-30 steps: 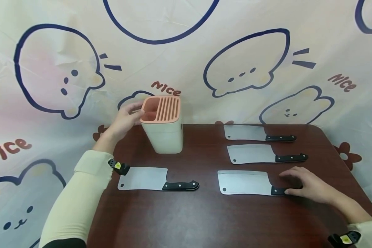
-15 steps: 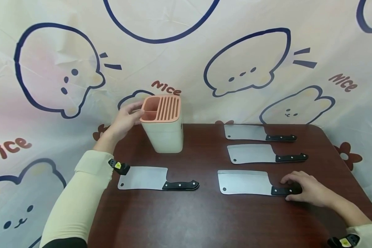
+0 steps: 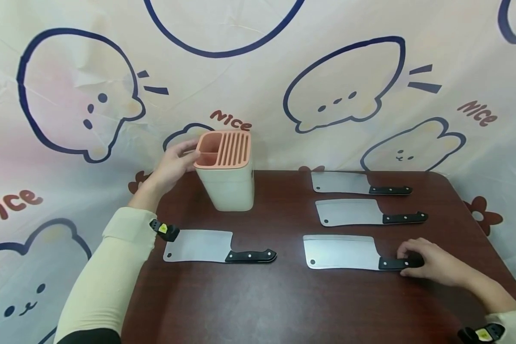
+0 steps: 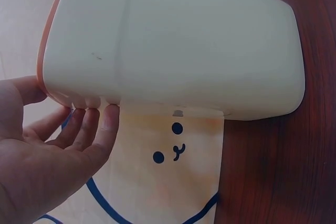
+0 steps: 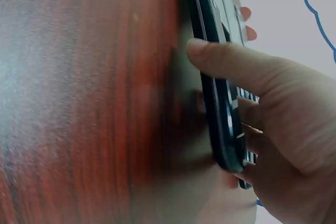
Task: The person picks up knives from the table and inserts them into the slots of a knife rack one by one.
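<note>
My left hand [image 3: 174, 162] holds the top edge of a tall, cream, plastic-looking knife box [image 3: 230, 191] with rounded corners. My thumb is at the rim, and my other fingertips touch the side of the box. The box stands upright on the shiny, dark red-brown desk [image 3: 258, 306], just to the right of that hand. Its peach-orange top [image 3: 234, 166] has a row of long, thin slots (a bit like a little fence) and two bigger holes next to my fingers.

My right hand [image 3: 434, 263] is narrow, pinching the end of a black handle [image 3: 391, 264] between thumb and fingers. The handle belongs to a wide, silvery metal cleaver [image 3: 341, 252] with a small round hole in its corner. Its blade points away to the left of that hand. I can't tell if the handle is up off the desk.

Past my right hand lie two more silvery, black-handled knives: a middle cleaver [image 3: 350, 212] and, farther off, a back cleaver [image 3: 341, 183]. They don't touch each other. A fourth silvery knife, the left cleaver [image 3: 206, 247], lies between my arms, closer to me than my left hand. The small black wrist gadget [image 3: 165, 231] on my left arm hides a bit of its blade.
</note>
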Demonstrator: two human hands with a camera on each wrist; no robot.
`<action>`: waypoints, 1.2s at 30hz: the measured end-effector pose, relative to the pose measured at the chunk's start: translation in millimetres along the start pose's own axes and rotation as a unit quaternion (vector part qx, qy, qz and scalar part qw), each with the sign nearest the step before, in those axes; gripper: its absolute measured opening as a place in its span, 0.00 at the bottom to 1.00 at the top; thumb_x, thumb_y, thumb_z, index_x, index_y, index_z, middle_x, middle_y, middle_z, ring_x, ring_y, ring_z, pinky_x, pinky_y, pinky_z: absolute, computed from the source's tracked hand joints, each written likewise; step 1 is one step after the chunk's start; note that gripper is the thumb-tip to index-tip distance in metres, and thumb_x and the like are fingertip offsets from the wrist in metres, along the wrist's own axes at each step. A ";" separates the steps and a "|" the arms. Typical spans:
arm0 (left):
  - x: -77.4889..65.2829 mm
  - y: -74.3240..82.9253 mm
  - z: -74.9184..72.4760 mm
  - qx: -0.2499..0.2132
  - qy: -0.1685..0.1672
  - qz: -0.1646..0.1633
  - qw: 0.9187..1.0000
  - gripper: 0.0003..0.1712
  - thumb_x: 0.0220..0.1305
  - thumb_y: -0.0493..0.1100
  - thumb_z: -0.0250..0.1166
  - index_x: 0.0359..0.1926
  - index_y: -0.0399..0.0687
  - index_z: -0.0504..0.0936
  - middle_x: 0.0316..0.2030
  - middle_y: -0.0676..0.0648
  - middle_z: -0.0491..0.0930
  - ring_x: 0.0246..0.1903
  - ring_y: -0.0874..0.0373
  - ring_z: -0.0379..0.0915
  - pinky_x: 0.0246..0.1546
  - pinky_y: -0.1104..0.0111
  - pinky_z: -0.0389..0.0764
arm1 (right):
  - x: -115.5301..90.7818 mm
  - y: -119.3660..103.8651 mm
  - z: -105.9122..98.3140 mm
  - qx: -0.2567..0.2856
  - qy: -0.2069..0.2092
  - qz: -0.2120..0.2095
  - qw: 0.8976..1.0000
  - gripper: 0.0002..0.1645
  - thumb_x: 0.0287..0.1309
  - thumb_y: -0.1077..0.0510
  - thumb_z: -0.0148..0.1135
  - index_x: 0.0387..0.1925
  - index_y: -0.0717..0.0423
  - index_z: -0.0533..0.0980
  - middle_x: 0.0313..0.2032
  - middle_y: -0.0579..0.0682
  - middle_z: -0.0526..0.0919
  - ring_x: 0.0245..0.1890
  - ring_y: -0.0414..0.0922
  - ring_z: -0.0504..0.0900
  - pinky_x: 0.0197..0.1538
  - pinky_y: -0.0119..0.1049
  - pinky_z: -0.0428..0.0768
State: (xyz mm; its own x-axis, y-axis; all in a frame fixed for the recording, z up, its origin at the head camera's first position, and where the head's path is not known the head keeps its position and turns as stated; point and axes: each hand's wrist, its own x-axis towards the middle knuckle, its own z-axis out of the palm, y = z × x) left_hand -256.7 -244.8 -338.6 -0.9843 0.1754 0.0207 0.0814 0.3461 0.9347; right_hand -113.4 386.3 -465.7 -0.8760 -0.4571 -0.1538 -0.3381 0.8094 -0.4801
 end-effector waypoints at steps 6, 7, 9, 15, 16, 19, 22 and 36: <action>0.3 -0.4 -1.0 0.004 -0.005 0.003 1.000 0.32 0.78 0.49 0.55 0.78 0.50 0.61 0.74 0.48 0.63 0.70 0.49 0.64 0.66 0.54 0.73 | -6.4 0.7 -14.7 0.088 -0.028 0.004 0.996 0.18 0.57 0.50 0.76 0.45 0.46 0.78 0.36 0.39 0.80 0.35 0.36 0.76 0.36 0.29 0.75; 0.3 -0.3 -0.9 0.004 -0.006 0.004 1.000 0.32 0.78 0.49 0.55 0.78 0.50 0.61 0.74 0.48 0.63 0.70 0.49 0.64 0.66 0.54 0.73 | -8.2 1.7 -16.8 0.093 -0.028 -0.004 0.995 0.18 0.58 0.52 0.75 0.47 0.47 0.78 0.38 0.40 0.80 0.36 0.36 0.76 0.37 0.29 0.76; 1.1 -0.7 -1.0 0.003 -0.008 0.007 1.000 0.32 0.78 0.49 0.55 0.78 0.50 0.61 0.75 0.48 0.63 0.70 0.49 0.64 0.66 0.54 0.73 | -11.6 3.8 -20.8 0.101 -0.024 -0.022 0.994 0.20 0.59 0.55 0.74 0.51 0.49 0.78 0.42 0.41 0.82 0.40 0.35 0.77 0.40 0.27 0.77; 0.3 0.3 -1.2 0.000 -0.011 0.008 1.000 0.33 0.78 0.48 0.55 0.78 0.48 0.60 0.75 0.47 0.62 0.70 0.49 0.65 0.66 0.56 0.73 | -21.4 2.0 -35.8 0.126 -0.009 -0.044 0.991 0.25 0.59 0.62 0.73 0.57 0.52 0.76 0.47 0.42 0.85 0.45 0.34 0.80 0.43 0.25 0.79; 0.0 0.5 -1.3 0.000 -0.013 0.008 1.000 0.33 0.78 0.48 0.55 0.78 0.48 0.60 0.75 0.47 0.62 0.70 0.49 0.65 0.66 0.56 0.73 | -22.9 -0.4 -38.3 0.131 0.001 -0.042 0.990 0.26 0.58 0.63 0.73 0.57 0.53 0.75 0.47 0.42 0.85 0.44 0.35 0.80 0.42 0.26 0.79; -0.3 0.7 -1.6 -0.002 -0.014 0.008 1.000 0.33 0.79 0.48 0.55 0.78 0.48 0.60 0.75 0.47 0.62 0.70 0.49 0.65 0.66 0.56 0.73 | -26.4 -9.1 -44.5 0.147 0.042 -0.038 0.987 0.26 0.58 0.66 0.73 0.57 0.56 0.75 0.44 0.43 0.87 0.40 0.37 0.80 0.38 0.28 0.80; -0.3 1.0 -1.8 -0.003 -0.013 0.008 1.000 0.32 0.79 0.48 0.55 0.78 0.48 0.60 0.75 0.47 0.62 0.70 0.49 0.64 0.66 0.55 0.73 | -27.9 -17.9 -48.4 0.166 0.090 -0.042 0.981 0.29 0.56 0.71 0.72 0.58 0.60 0.73 0.42 0.44 0.88 0.38 0.38 0.82 0.36 0.29 0.83; 0.0 0.4 -0.7 0.000 -0.005 0.000 1.000 0.32 0.79 0.49 0.55 0.78 0.50 0.60 0.75 0.48 0.63 0.70 0.50 0.65 0.66 0.56 0.73 | -18.6 -65.3 -57.4 0.249 0.258 -0.043 0.933 0.24 0.54 0.82 0.64 0.50 0.62 0.77 0.42 0.38 0.89 0.40 0.33 0.84 0.32 0.27 0.77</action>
State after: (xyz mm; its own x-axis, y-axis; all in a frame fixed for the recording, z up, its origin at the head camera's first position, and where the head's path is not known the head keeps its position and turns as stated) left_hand -256.8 -245.3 -338.0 -0.9826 0.1849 0.0163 0.0806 0.3462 0.9347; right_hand -94.8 363.0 -381.9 -0.9450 -0.1710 0.2787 -0.3265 0.4482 -0.8322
